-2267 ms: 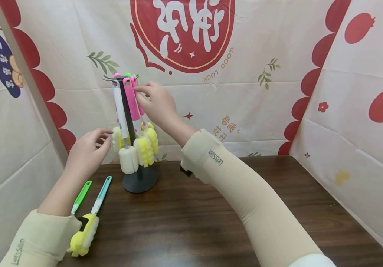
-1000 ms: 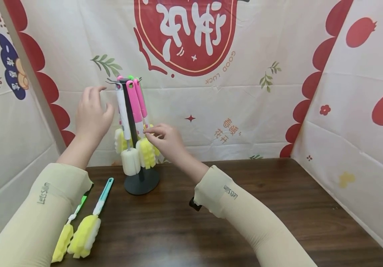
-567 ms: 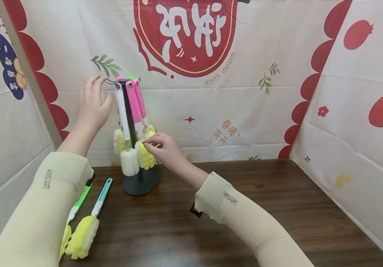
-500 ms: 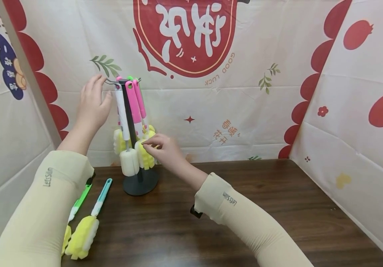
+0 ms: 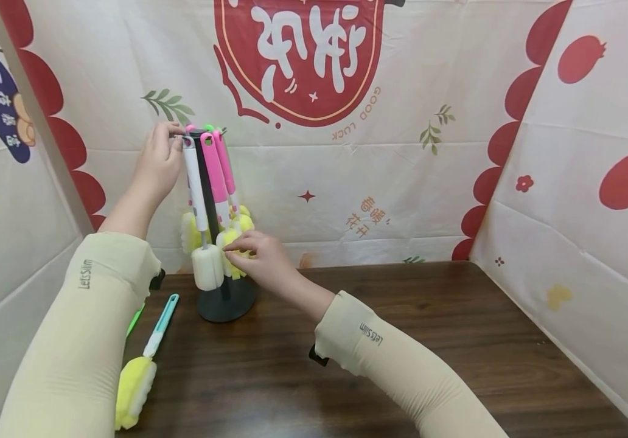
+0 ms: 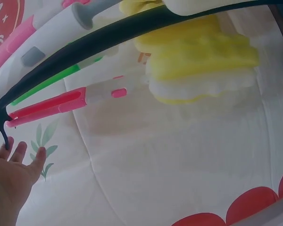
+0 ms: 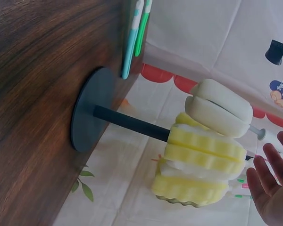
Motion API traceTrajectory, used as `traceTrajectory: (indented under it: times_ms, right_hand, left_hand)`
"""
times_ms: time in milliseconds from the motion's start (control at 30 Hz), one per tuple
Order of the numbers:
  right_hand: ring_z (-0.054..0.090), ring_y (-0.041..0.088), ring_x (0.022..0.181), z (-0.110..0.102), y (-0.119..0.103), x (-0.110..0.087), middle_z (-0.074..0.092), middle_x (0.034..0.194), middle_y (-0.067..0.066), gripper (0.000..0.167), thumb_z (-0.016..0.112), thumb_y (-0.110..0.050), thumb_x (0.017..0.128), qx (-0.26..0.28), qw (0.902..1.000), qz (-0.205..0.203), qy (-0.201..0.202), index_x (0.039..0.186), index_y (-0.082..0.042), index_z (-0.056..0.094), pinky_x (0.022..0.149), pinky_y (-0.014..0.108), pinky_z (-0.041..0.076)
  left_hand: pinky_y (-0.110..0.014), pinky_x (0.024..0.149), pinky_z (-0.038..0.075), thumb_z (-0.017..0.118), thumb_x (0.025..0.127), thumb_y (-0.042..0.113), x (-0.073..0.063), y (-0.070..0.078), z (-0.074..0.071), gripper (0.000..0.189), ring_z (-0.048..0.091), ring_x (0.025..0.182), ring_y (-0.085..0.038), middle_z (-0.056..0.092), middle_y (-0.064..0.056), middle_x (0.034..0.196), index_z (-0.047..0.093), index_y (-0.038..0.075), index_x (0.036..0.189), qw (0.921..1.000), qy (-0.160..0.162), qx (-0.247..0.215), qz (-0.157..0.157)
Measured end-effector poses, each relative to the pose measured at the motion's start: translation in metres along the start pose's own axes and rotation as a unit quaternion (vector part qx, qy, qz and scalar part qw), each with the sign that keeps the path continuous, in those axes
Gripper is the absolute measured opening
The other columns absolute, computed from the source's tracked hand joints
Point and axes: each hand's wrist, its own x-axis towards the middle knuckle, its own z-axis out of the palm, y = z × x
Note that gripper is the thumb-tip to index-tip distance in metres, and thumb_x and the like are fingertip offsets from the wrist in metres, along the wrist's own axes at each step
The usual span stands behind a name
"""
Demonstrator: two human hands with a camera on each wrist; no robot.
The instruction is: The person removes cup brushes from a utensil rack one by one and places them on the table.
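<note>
Several sponge bottle brushes hang by their handles from a dark hooked stand [image 5: 226, 309]. My left hand [image 5: 157, 161] is at the stand's top, by the looped end of the white-handled brush [image 5: 195, 188]. In the left wrist view its fingertips meet a dark hook [image 6: 5, 139], thumb held apart. Low on the right side, my right hand [image 5: 267, 258] has its fingertips close to the cream sponge head [image 5: 207, 267] and a yellow-and-white one [image 5: 227, 242]. The right wrist view shows those fingers [image 7: 271, 176] spread and holding nothing. A pink-handled brush [image 5: 213, 170] hangs between the hands.
A teal-handled sponge brush [image 5: 162, 322] lies on the dark wood table [image 5: 380, 377] at the left. Beside it, a green-handled brush [image 5: 136, 320] is mostly hidden by my left sleeve. Printed cloth walls [image 5: 314, 201] enclose the back and sides.
My right hand has come down from the pink handle to the sponge heads. My left hand has risen from beside the lower sponges to the stand's top and moved right onto the hook.
</note>
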Motion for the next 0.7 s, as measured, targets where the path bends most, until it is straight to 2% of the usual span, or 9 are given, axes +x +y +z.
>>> traceTrajectory:
  times_ms: [133,267,400,533,700]
  right_hand:
    - [0.059,0.011,0.097,0.001,0.001,-0.001,0.067,0.104,-0.001,0.019,0.066,-0.018,0.093,0.002,1.0000,-0.004,-0.001,0.105,-0.006,0.076,0.081,0.026,0.052]
    - [0.059,0.012,0.096,0.003,0.003,-0.002,0.066,0.102,-0.001,0.020,0.067,-0.018,0.093,0.003,1.0000,-0.003,-0.008,0.105,-0.006,0.076,0.082,0.026,0.052]
    - [0.058,0.010,0.095,0.005,0.006,-0.001,0.065,0.101,-0.001,0.019,0.067,-0.017,0.093,0.004,0.9999,0.001,-0.010,0.105,-0.006,0.076,0.082,0.028,0.052]
    - [0.058,0.011,0.095,0.005,0.007,0.001,0.065,0.103,-0.001,0.018,0.067,-0.017,0.093,0.008,0.9999,0.005,-0.011,0.106,-0.007,0.076,0.081,0.026,0.052]
    - [0.058,0.011,0.095,0.003,0.007,0.002,0.065,0.104,-0.001,0.019,0.067,-0.017,0.093,0.014,0.9998,0.010,-0.003,0.106,-0.007,0.075,0.080,0.022,0.050]
  left_hand:
    - [-0.046,0.110,0.028,0.036,0.104,0.015,0.002,-0.003,-0.002,0.035,0.038,0.130,-0.034,0.043,-0.022,0.134,0.045,-0.004,0.132,0.9990,0.004,0.030,0.032]
    - [-0.050,0.106,0.033,0.045,0.102,0.009,0.000,-0.005,-0.005,0.033,0.043,0.125,-0.037,0.048,-0.021,0.130,0.054,0.000,0.132,0.9957,0.015,0.070,0.058]
    - [-0.052,0.097,0.040,0.049,0.101,0.008,-0.003,-0.005,-0.007,0.032,0.050,0.112,-0.036,0.053,-0.019,0.120,0.060,0.006,0.132,0.9909,0.033,0.098,0.086]
    - [-0.050,0.092,0.043,0.053,0.100,0.009,-0.005,-0.003,-0.008,0.030,0.052,0.104,-0.035,0.057,-0.019,0.112,0.063,0.006,0.128,0.9842,0.049,0.122,0.119]
    - [-0.046,0.082,0.045,0.056,0.098,0.015,-0.008,0.007,-0.010,0.031,0.051,0.093,-0.034,0.056,-0.018,0.102,0.065,0.007,0.126,0.9753,0.055,0.170,0.130]
